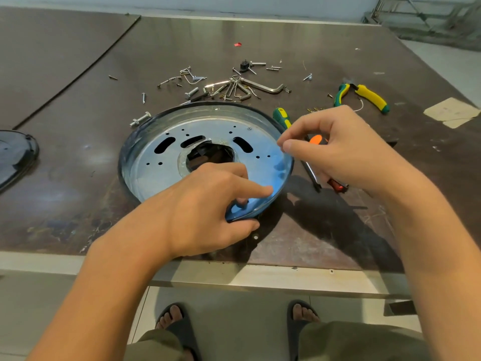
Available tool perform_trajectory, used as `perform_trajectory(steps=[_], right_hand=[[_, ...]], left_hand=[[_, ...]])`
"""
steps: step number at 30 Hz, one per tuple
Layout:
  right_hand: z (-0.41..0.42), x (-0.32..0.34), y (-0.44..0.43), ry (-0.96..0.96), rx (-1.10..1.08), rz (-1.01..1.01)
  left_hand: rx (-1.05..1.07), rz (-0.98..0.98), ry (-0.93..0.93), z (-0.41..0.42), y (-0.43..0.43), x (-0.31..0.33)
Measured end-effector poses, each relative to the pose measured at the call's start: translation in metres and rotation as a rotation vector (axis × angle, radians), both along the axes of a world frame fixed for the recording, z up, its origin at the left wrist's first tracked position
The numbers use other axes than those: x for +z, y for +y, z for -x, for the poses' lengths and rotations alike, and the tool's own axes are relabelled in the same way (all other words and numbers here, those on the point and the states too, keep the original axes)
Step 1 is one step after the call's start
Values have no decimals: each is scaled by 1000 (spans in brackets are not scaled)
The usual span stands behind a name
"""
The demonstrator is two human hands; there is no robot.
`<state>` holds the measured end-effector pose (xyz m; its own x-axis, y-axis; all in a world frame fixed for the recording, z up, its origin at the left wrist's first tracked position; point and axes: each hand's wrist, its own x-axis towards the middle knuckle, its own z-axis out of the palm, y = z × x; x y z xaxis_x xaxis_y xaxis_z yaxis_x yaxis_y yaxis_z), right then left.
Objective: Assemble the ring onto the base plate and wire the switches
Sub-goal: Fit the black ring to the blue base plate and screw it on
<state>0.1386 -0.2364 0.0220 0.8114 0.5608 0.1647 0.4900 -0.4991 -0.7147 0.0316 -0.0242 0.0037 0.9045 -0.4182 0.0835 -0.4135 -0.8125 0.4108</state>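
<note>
the stamped metal base plate (145, 173) lies flat on the workbench (78, 199), the dark ring (120, 162) around its edge. the left hand (208, 204) grips the plate's near rim, thumb under and forefinger on top. the right hand (338, 149), over the plate's right rim, pinches thumb to forefinger. whether a screw is between them, i cannot tell. it is probably stiff, light and sharp-edged — best held by the rim.
</note>
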Motion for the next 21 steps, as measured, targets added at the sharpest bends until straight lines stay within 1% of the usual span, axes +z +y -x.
perform_trajectory(steps=[2,5,9,14,17,19,21], right_hand=[[2,-2,3,30,-2,-2],[4,-4,5,49,27,48],[5,-7,9,94,42,41],[5,-11,13,54,43,66],[4,-15,17,8,70,102],[4,-18,20,10,87,112],[4,-20,20,14,88,112]], left_hand=[[-3,-1,12,0,0,0],[-13,-1,39,0,0,1],[9,31,54,1,0,3],[24,21,63,0,-3,7],[58,85,63,-2,-8,9],[106,112,76,-6,-12,11],[134,90,65,-10,-16,12]])
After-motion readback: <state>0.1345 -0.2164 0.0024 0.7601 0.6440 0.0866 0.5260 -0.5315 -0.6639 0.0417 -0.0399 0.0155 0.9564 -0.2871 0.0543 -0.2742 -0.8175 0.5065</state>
